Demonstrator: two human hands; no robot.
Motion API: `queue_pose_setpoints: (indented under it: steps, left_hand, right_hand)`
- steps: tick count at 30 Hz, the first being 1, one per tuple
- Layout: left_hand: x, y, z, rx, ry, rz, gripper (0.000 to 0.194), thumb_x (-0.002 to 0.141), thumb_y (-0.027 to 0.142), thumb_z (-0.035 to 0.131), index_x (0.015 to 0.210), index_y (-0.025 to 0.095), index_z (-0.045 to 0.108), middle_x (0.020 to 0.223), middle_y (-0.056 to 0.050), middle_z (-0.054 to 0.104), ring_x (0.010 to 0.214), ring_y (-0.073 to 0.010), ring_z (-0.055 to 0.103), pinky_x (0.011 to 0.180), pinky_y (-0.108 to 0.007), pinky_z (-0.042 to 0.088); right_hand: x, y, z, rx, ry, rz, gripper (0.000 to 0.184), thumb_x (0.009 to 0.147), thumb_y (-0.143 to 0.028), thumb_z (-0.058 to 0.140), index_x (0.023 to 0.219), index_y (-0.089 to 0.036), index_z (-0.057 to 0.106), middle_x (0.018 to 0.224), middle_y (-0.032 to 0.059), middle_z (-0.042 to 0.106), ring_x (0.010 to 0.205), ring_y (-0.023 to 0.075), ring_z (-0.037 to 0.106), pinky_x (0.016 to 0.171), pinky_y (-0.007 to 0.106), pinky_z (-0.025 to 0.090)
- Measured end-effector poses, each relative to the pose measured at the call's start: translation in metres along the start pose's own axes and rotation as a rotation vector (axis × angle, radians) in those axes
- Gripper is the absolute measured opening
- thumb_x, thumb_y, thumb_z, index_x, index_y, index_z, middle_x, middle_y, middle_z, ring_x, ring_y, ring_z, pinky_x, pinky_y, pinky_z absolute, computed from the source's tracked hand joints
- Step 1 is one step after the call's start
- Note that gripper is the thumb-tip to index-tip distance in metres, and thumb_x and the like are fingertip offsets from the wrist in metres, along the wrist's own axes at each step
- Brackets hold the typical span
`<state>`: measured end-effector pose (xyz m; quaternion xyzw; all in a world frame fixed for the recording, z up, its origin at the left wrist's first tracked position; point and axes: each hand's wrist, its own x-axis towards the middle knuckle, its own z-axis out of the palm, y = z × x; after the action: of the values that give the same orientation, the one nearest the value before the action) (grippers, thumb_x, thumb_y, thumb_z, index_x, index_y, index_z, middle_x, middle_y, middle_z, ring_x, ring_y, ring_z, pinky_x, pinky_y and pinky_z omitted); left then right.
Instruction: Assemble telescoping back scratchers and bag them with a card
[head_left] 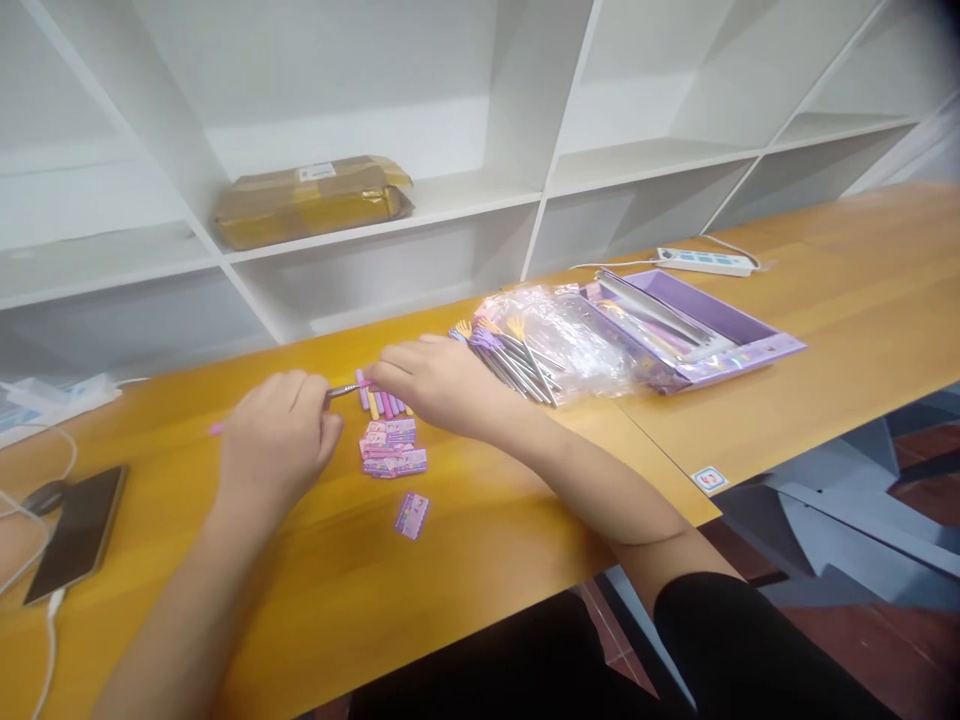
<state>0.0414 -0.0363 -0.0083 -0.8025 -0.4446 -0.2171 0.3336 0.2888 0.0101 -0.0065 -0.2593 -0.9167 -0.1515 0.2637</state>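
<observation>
Between my two hands stretches a slim back scratcher with a metal rod (343, 390). My left hand (276, 440) is closed around it, and a pink tip (217, 429) pokes out past the far side of that fist. With closed fingers, my right hand (431, 385) grips the pink end at the other side. Below and behind the right hand lie several pink, purple and yellow sticks (382, 403), partly hidden. Small printed cards (394, 448) are piled in front of them, and a single purple card (412, 515) lies nearer me.
Metal back scratchers with hand-shaped heads (517, 360) lie beside crumpled clear plastic (577, 335). A purple box (750, 325) and a power strip (705, 262) are to the right. A phone (79, 535) with cables lies left. A taped parcel (311, 200) sits on the shelf.
</observation>
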Motion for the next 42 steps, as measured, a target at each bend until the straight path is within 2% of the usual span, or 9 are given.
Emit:
queue_pose_setpoints:
  steps: [7,13,17,26,32,37,42]
  left_hand:
    - [0.000,0.002,-0.005,0.060,-0.013,-0.026,0.016,0.086,0.013,0.053,0.075,0.024,0.054,0.069,-0.004,0.056,0.069,-0.0240,0.050,0.063,-0.038,0.033]
    - [-0.001,0.003,-0.007,0.136,0.091,-0.038,0.018,0.086,0.013,0.054,0.072,0.024,0.051,0.066,-0.004,0.053,0.068,-0.0247,0.048,0.065,-0.040,0.030]
    - [-0.001,-0.005,-0.010,0.135,0.109,-0.122,0.020,0.086,0.012,0.055,0.072,0.025,0.046,0.066,-0.004,0.053,0.070,-0.0249,0.047,0.068,-0.041,0.028]
    - [-0.002,-0.043,-0.023,0.138,0.113,-0.290,0.023,0.083,0.012,0.056,0.073,0.025,0.041,0.067,-0.004,0.048,0.073,-0.0255,0.042,0.069,-0.042,0.021]
    - [-0.002,-0.046,-0.018,0.123,0.127,-0.292,0.023,0.084,0.012,0.056,0.075,0.025,0.039,0.069,-0.004,0.051,0.076,-0.0267,0.045,0.072,-0.043,0.023]
    - [-0.002,-0.047,-0.018,0.111,0.117,-0.357,0.022,0.084,0.014,0.057,0.075,0.024,0.039,0.070,-0.005,0.051,0.079,-0.0275,0.048,0.076,-0.046,0.025]
    - [-0.008,-0.075,-0.023,0.124,0.098,-0.497,0.020,0.086,0.016,0.055,0.074,0.024,0.041,0.073,-0.005,0.047,0.085,-0.0293,0.048,0.079,-0.047,0.026]
  right_hand:
    - [-0.002,-0.002,0.001,-0.021,0.088,-0.034,0.034,0.117,-0.017,0.040,0.107,-0.019,0.072,0.086,0.0014,0.067,0.075,0.0156,0.050,0.072,0.034,0.026]
    - [-0.002,-0.008,0.008,-0.038,0.195,-0.057,0.032,0.116,-0.014,0.042,0.107,-0.020,0.072,0.081,-0.0011,0.066,0.073,0.0150,0.051,0.071,0.035,0.026]
    - [0.000,-0.004,0.011,-0.094,0.319,-0.058,0.030,0.117,-0.018,0.042,0.107,-0.021,0.070,0.082,-0.0011,0.067,0.073,0.0149,0.051,0.072,0.036,0.028]
    - [-0.007,0.035,0.005,-0.204,0.487,0.009,0.022,0.115,-0.019,0.051,0.105,-0.029,0.067,0.091,-0.0013,0.075,0.080,0.0162,0.057,0.075,0.038,0.034]
    - [-0.009,0.050,0.008,-0.233,0.484,-0.021,0.019,0.114,-0.021,0.055,0.103,-0.030,0.068,0.093,-0.0016,0.077,0.082,0.0162,0.059,0.077,0.038,0.039]
    - [-0.016,0.059,0.009,-0.176,0.421,0.073,0.018,0.113,-0.026,0.056,0.106,-0.032,0.072,0.097,0.0004,0.077,0.088,0.0180,0.063,0.084,0.041,0.043]
    - [-0.033,0.094,0.006,-0.167,0.497,0.221,0.020,0.113,-0.032,0.056,0.105,-0.032,0.075,0.099,0.0019,0.077,0.097,0.0215,0.067,0.093,0.044,0.043]
